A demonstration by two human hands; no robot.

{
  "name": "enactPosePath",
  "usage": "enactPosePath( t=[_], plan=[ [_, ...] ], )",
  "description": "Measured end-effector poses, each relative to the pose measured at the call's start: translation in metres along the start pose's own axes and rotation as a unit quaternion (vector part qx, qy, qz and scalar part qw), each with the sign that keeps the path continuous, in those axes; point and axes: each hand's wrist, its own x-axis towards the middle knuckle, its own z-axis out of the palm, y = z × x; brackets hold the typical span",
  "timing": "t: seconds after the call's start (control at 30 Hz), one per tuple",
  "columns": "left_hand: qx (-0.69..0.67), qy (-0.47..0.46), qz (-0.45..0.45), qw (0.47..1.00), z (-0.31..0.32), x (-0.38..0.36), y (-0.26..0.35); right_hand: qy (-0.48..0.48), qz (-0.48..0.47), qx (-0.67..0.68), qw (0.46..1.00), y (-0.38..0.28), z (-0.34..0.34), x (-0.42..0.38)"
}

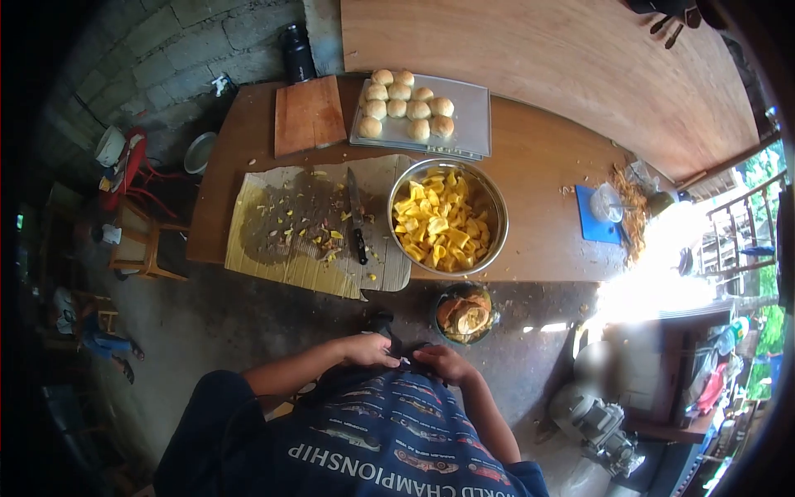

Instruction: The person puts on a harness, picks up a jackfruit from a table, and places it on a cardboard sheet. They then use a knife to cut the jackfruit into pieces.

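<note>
My left hand (370, 349) is closed in front of my waist by the hem of my dark printed shirt (389, 422). My right hand (442, 363) is closed close beside it. A small whitish bit shows between the hands; what each one grips is too small to make out. Beyond them, a knife (356, 211) with a black handle lies on a stained cardboard sheet (248, 240) scattered with yellow scraps. Next to it stands a steel bowl (503, 217) full of yellow fruit pieces (443, 219). A bucket of peelings (464, 316) sits on the floor below the table edge.
On the wooden table (546, 199) are a tray (468, 108) of bread rolls (397, 108), a wooden board (310, 116), a black bottle (297, 54) and a blue mat (595, 217) beside orange shreds. A wooden chair (145, 240) stands left; a motor (592, 418) lies right.
</note>
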Motion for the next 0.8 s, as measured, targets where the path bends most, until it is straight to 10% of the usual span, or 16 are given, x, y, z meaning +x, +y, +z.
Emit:
enactPosePath(
  t=[0.3, 0.5, 0.7, 0.8],
  plan=[
    [-0.010, -0.101, -0.029, 0.994, -0.033, 0.008, 0.022, -0.021, -0.025, 0.075, 0.997, 0.026, -0.033, -0.042],
    [0.153, 0.075, -0.075, 0.983, -0.053, 0.015, 0.041, 0.035, -0.010, 0.267, 0.963, 0.043, -0.035, -0.067],
    [0.101, 0.200, 0.049, 0.973, -0.106, 0.003, 0.069, 0.534, 0.031, 0.034, 0.845, 0.301, -0.079, -0.010],
    [0.116, 0.302, 0.004, 0.946, -0.118, -0.012, 0.108, 0.527, 0.072, 0.091, 0.842, 0.319, -0.084, -0.043]
  ],
)
